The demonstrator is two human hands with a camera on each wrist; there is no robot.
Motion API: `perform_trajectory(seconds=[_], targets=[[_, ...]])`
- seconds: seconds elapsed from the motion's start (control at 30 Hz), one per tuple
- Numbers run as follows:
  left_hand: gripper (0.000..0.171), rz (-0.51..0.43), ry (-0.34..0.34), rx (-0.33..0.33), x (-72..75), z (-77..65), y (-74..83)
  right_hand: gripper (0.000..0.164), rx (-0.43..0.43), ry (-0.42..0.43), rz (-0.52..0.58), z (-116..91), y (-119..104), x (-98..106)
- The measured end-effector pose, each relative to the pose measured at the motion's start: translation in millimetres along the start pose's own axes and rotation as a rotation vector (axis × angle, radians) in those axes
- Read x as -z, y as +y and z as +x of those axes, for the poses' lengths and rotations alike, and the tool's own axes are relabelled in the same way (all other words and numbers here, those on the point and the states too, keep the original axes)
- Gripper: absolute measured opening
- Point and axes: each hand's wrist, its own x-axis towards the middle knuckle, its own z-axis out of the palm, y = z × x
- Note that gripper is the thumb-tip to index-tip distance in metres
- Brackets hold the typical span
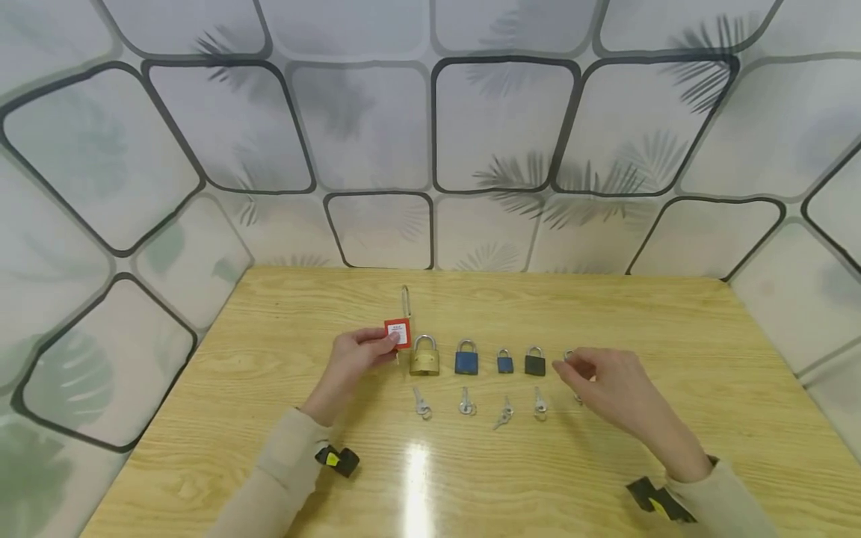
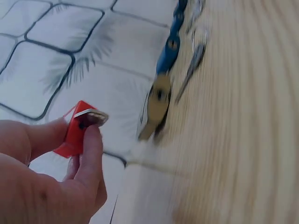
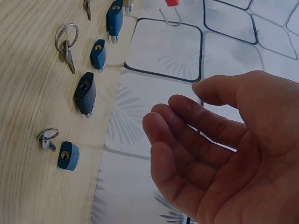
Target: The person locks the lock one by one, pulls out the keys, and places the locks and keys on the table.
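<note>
My left hand (image 1: 359,355) pinches a red padlock (image 1: 404,334) with a white label, raised above the table at the left end of a row of padlocks. Its long shackle (image 1: 406,300) points up, and in the right wrist view one end is free of the body. At the underside of the red padlock, a silver key (image 2: 93,115) shows by my fingers in the left wrist view. My right hand (image 1: 612,385) hovers over the row's right end, fingers loosely bent and holding nothing. It mostly hides a blue padlock (image 3: 68,155) in the head view.
Along the wooden table (image 1: 282,299) stand a brass padlock (image 1: 424,362), a larger blue padlock (image 1: 466,362), a small blue padlock (image 1: 504,364) and a black padlock (image 1: 534,365). Several ringed keys (image 1: 466,405) lie in front of them. A patterned backdrop (image 1: 498,127) rises behind.
</note>
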Motion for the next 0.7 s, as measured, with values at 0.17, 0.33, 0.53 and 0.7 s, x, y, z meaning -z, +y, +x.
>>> perform_trajectory(seconds=[0.17,0.33,0.53,0.7], targets=[[0.041,-0.102,-0.034,-0.030,-14.9,-12.7,2.3,0.018,0.019,0.015,0.003,1.9,-3.7,-1.8],[0.038,-0.079,-0.052,-0.070,-27.5,-23.0,3.8,0.017,0.023,0.012,0.008,4.6,-8.5,-3.4],[0.039,0.000,-0.074,-0.097,-43.7,-34.3,-3.2,0.015,0.059,0.062,0.044,10.2,-14.5,-8.6],[0.036,-0.027,-0.132,-0.145,-55.4,-43.6,-6.8,0.010,0.103,0.104,0.066,16.3,-22.6,-12.3]])
